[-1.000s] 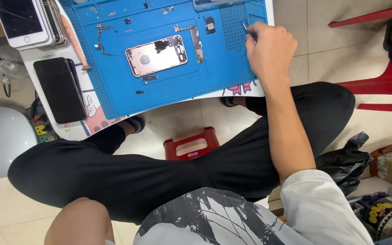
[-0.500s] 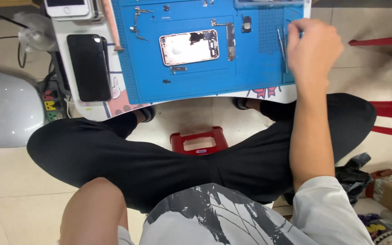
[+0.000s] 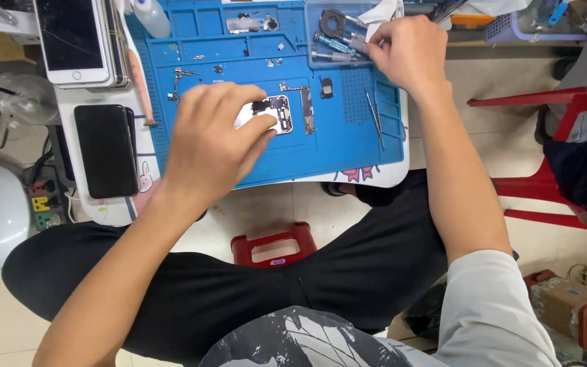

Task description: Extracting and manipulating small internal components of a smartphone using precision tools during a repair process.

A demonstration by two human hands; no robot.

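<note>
The left hand lies over an opened phone in the middle of a blue mat on the desk. Its fingers are bent and its fingertips touch the phone's left side, so it holds the phone down more than it grabs it. The phone's insides show to the right of the fingers.

The right hand is higher up, near the mat's top right corner, well apart from the phone. Its fingers are pinched together over a tray of small metal tools (I cannot tell what it pinches, if anything). Thin tweezers lie on the mat between the two hands. A black phone and a white phone sit to the left of the mat.
</note>
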